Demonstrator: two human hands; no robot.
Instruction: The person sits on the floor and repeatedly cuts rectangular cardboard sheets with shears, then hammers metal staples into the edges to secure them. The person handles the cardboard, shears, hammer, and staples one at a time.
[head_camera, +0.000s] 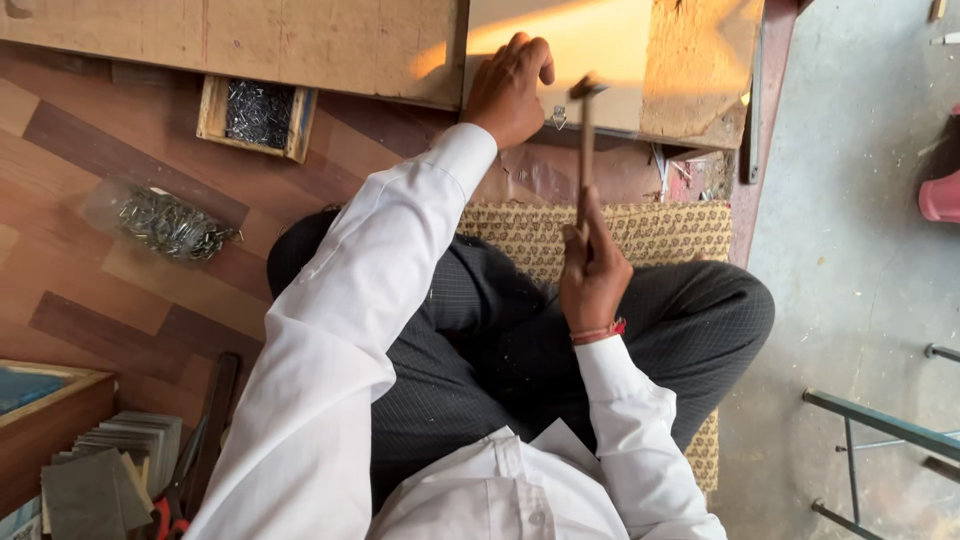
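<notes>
My right hand grips the wooden handle of a small hammer, whose metal head hangs over the near edge of a wooden board. A small metal hanger clip sits on that edge, just left of the hammer head. My left hand rests on the board beside the clip, fingers curled over the wood. I sit cross-legged in dark trousers on a patterned mat.
A second wooden board lies to the left. A small wooden box of nails and a clear bag of metal bits sit on the wood-pattern floor. Stacked cards, scissors and a metal frame lie near.
</notes>
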